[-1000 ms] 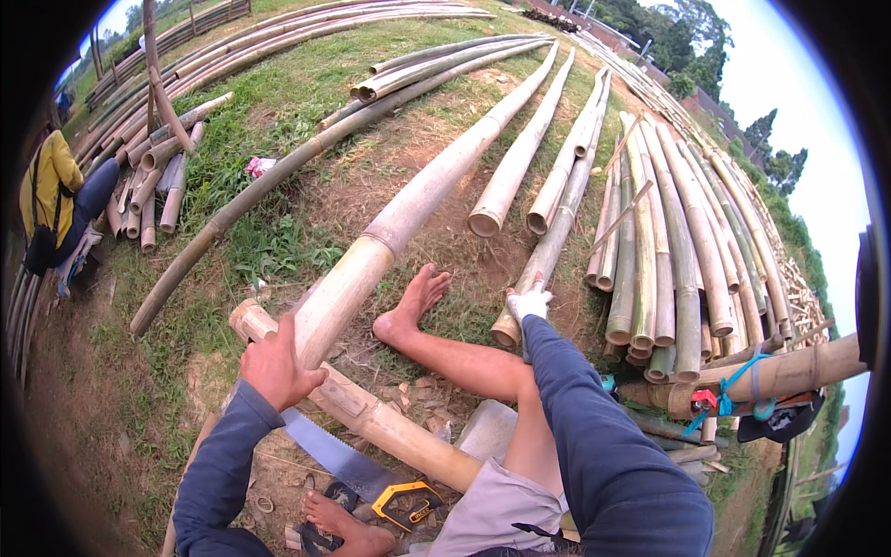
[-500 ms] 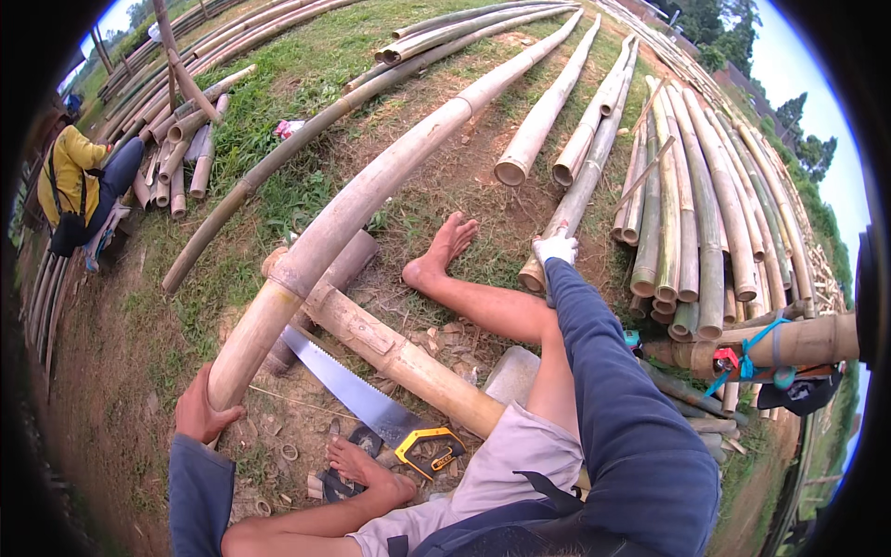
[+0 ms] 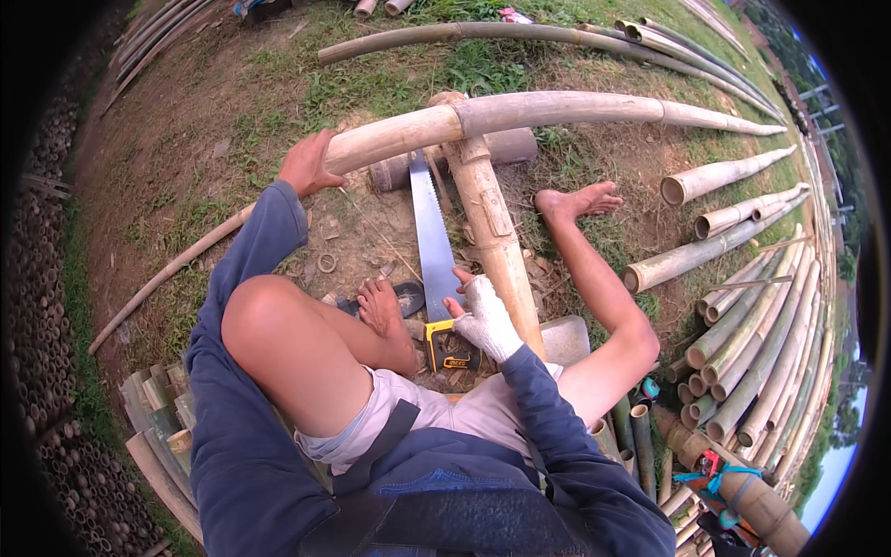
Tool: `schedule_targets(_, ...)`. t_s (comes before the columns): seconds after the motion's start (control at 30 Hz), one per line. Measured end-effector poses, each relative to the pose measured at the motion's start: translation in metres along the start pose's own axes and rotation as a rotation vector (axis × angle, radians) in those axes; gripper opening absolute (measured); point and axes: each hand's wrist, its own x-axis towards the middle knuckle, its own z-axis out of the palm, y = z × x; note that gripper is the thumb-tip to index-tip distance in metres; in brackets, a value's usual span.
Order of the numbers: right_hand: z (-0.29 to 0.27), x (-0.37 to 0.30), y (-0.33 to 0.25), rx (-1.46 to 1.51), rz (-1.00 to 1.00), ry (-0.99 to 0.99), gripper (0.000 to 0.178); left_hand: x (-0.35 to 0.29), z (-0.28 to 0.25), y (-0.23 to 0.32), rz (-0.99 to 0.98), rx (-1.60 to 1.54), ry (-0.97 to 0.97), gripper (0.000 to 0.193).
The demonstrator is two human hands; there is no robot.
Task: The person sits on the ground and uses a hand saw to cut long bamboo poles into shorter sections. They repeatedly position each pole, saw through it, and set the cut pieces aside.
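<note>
A long pale bamboo pole (image 3: 557,108) lies crosswise in front of me, resting over a thicker bamboo piece (image 3: 499,246) that runs back toward my lap. My bare left hand (image 3: 308,167) grips the pole's near left end, fingers wrapped round it. A hand saw (image 3: 431,237) leans with its blade tip beside the pole and its yellow and black handle (image 3: 447,345) between my legs. My right hand (image 3: 484,317), in a white fingerless glove, is just over the saw by its handle, fingers apart and holding nothing. Whether it touches the saw I cannot tell.
A short dark log (image 3: 512,148) lies under the thicker bamboo. Cut poles (image 3: 687,265) lie on the right, with a large stack (image 3: 766,339) beyond. Blue cord (image 3: 719,478) is tied round a bamboo post at lower right. Another long pole (image 3: 445,31) lies farther off.
My right hand has left a bamboo pole on the right and come over to the saw handle, fingers now spread. My left hand still holds the pole's end. The view has turned left and downward.
</note>
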Motion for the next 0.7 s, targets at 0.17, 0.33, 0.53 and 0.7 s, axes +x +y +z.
schedule_targets(0.17,0.082,-0.036,0.015,-0.547,0.115,-0.454,0.070,-0.004,0.005,-0.008,0.004,-0.077,0.042,0.101)
schedule_targets(0.33,0.094,-0.061,0.042,-0.593,0.143,-0.489,0.076,-0.002,0.008,-0.010,-0.055,-0.116,0.015,0.106)
schedule_targets(0.53,0.102,-0.069,0.058,-0.501,0.323,-0.551,0.078,0.002,0.006,-0.005,-0.066,-0.077,-0.006,0.112)
schedule_targets(0.7,0.093,-0.079,0.052,-0.640,0.439,-0.693,0.088,-0.002,-0.005,0.010,-0.128,-0.108,-0.025,0.107)
